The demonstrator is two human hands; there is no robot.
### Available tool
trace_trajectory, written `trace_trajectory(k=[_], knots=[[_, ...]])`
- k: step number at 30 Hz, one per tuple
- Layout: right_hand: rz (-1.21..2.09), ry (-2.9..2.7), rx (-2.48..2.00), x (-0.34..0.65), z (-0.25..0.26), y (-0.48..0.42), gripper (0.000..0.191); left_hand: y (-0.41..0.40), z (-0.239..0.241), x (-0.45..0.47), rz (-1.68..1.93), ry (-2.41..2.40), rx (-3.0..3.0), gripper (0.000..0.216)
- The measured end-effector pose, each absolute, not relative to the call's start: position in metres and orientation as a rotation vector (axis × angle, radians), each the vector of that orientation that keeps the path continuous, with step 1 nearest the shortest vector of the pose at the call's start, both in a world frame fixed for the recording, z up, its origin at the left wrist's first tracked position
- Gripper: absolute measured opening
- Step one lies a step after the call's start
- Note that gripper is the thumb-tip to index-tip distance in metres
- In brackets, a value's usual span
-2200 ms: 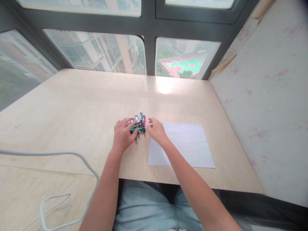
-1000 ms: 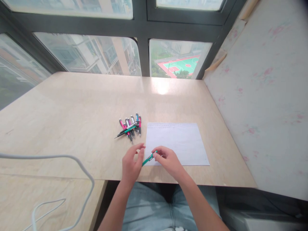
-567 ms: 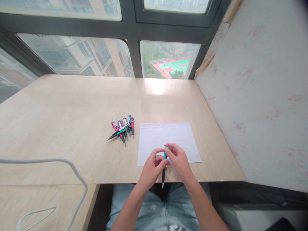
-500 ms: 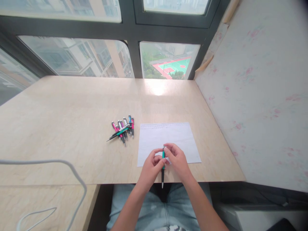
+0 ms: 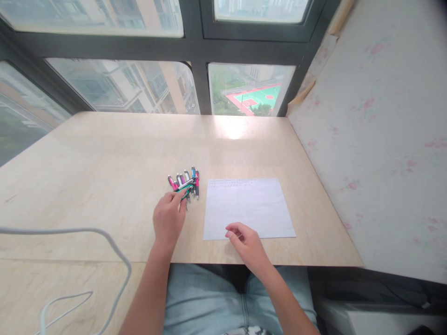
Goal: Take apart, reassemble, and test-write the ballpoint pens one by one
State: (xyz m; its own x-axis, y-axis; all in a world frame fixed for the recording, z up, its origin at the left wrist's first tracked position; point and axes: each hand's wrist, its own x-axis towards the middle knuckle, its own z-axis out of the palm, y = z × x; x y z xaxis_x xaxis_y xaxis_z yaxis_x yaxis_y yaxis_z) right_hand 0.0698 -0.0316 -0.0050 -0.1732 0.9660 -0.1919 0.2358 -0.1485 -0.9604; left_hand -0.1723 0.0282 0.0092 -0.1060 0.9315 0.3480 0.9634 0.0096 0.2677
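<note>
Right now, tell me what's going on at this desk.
A seated person's left hand reaches the small heap of coloured plastic click pens on the pale wooden desk, fingertips on its near end; whether it grips one is unclear. The right hand rests loosely curled, apparently empty, on the near edge of the white paper sheet.

My left arm rises from the bottom edge toward 12 o'clock, forearm bare and wrist straight. My left hand (image 5: 168, 218) lies back up, its fingers (image 5: 176, 197) drawn together and pointing toward 1 o'clock; whether they pinch anything I cannot tell. My right arm comes in from 5 o'clock, angled toward 11 o'clock. My right hand (image 5: 246, 241) rests palm down, loosely curled and holding nothing, well apart from the left.
</note>
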Motion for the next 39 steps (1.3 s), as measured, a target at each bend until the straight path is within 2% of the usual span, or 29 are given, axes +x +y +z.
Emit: trace_trajectory(k=[3,6,10,13,17,23,39], knots=[[1.358,-1.446,-1.42,0.072,-0.004,-0.032,0.019,0.043,0.007,-0.175,-0.531,-2.077,-2.095,0.031],[1.284,-1.471,-1.424,0.076,-0.004,-0.037,0.019,0.032,0.003,-0.162,-0.712,-2.047,-2.068,0.031],[0.864,-1.597,-1.41,0.092,-0.01,-0.041,0.019,-0.01,0.0,-0.12,-1.076,-2.029,-2.371,0.018],[0.54,-1.737,-1.382,0.113,-0.016,-0.038,0.016,-0.031,-0.001,-0.083,-1.027,-1.936,-2.708,0.013],[0.362,-1.864,-1.446,0.135,-0.029,-0.032,0.013,-0.032,-0.005,-0.051,-0.89,-1.911,-2.705,0.013],[0.302,-1.966,-1.555,0.138,-0.044,-0.031,0.016,-0.025,-0.019,-0.044,-0.689,-1.857,-2.803,0.014],[0.274,-1.954,-1.541,0.139,-0.046,-0.032,0.016,-0.027,-0.019,-0.046,-0.741,-1.871,-2.795,0.015]])
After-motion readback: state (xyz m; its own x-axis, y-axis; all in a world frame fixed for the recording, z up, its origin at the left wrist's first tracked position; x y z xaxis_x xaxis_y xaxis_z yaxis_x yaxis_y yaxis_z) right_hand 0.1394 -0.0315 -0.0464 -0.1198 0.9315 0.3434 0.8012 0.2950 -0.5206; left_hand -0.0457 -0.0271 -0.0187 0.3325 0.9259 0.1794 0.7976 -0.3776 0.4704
